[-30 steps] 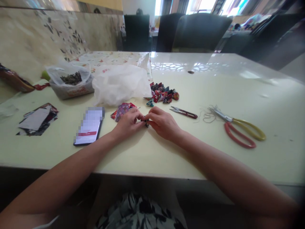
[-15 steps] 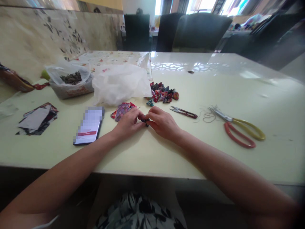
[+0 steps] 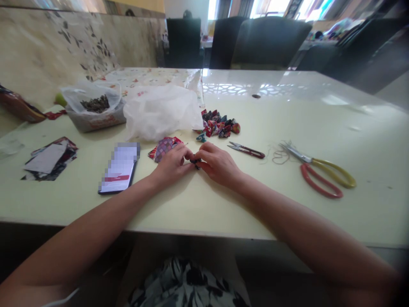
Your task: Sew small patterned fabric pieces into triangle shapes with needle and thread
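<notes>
both hands (image 3: 172, 165) (image 3: 220, 165) still pinch the small dark piece (image 3: 196, 161).

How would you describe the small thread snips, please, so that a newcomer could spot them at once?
On the pale table, look between the right hand and the large scissors. The snips lie there: smaller, with a slim dark-red body, not the scissors' big red and yellow loops.

A lit phone (image 3: 119, 169) lies on the table (image 3: 303, 115) — dark chairs (image 3: 271, 44) stand beyond the far edge.
</notes>
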The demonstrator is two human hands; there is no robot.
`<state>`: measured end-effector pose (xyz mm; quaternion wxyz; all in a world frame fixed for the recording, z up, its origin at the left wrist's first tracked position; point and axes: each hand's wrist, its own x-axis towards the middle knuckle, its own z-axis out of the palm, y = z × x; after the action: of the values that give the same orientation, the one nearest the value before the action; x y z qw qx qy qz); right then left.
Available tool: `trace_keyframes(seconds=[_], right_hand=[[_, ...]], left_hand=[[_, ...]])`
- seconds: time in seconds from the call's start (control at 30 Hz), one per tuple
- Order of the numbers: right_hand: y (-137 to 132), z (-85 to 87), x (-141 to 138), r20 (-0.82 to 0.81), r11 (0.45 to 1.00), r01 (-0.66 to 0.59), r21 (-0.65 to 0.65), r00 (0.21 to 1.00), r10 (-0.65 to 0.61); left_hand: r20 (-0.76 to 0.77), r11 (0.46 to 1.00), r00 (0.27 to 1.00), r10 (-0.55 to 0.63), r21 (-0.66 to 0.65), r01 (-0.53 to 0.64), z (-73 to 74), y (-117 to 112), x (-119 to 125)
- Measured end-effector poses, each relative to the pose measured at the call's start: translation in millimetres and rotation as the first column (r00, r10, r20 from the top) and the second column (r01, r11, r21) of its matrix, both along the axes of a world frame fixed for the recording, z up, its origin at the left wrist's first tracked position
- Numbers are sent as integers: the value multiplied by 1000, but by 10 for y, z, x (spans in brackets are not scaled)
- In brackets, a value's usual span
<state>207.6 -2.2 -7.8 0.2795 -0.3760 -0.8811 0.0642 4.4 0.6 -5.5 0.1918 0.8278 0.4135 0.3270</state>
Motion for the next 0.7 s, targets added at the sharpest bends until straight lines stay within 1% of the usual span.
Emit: trace_keyframes(seconds=[0.47, 0.6, 0.7], right_hand=[[-1, 14, -10, 8, 1000, -2, -7, 1000, 2], [3, -8, -9, -39, 1000, -30, -5, 999, 30], [-6, -30, -17, -107, 1000, -29, -13, 994, 27]], left_hand=[[14, 1000, 1000, 9, 12, -9, 14, -11, 4], [21, 997, 1000, -12, 80, 10, 14, -17, -10], [7, 989, 999, -32, 147, 31, 4, -16, -20]])
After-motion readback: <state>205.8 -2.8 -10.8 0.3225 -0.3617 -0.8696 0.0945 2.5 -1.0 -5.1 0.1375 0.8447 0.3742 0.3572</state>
